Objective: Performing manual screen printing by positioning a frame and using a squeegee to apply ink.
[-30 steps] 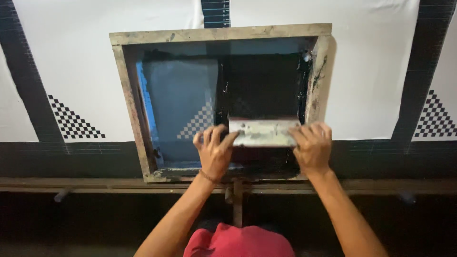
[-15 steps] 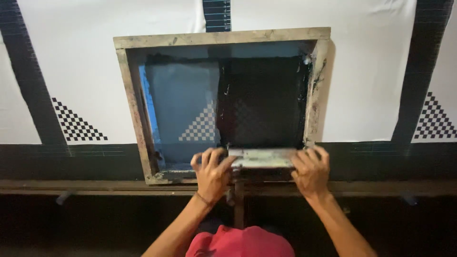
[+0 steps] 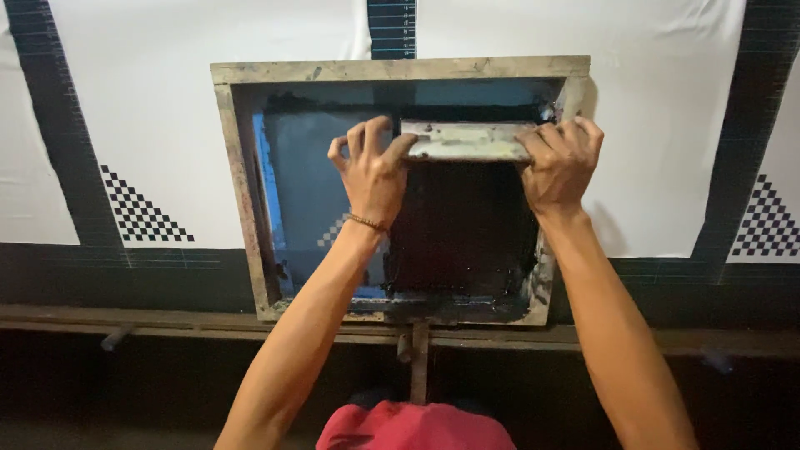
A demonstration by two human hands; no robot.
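Note:
A wooden-framed printing screen (image 3: 242, 192) lies flat on white cloth with black printed patterns (image 3: 150, 125). Its mesh is dark with black ink on the right half and bluish on the left. Both my hands grip a pale, ink-smeared squeegee (image 3: 467, 142) held across the far part of the screen. My left hand (image 3: 372, 167) clasps its left end, a thin bracelet on that wrist. My right hand (image 3: 562, 158) clasps its right end, close to the frame's right rail.
A black border band (image 3: 125, 275) runs along the cloth's near side, with checkered triangles (image 3: 142, 212) at left and right. A wooden table edge (image 3: 167, 321) lies below it. A red garment (image 3: 417, 427) shows at the bottom.
Both hands have pushed the squeegee from the near edge of the screen to its far part. Wet black ink now covers the right half of the mesh behind it.

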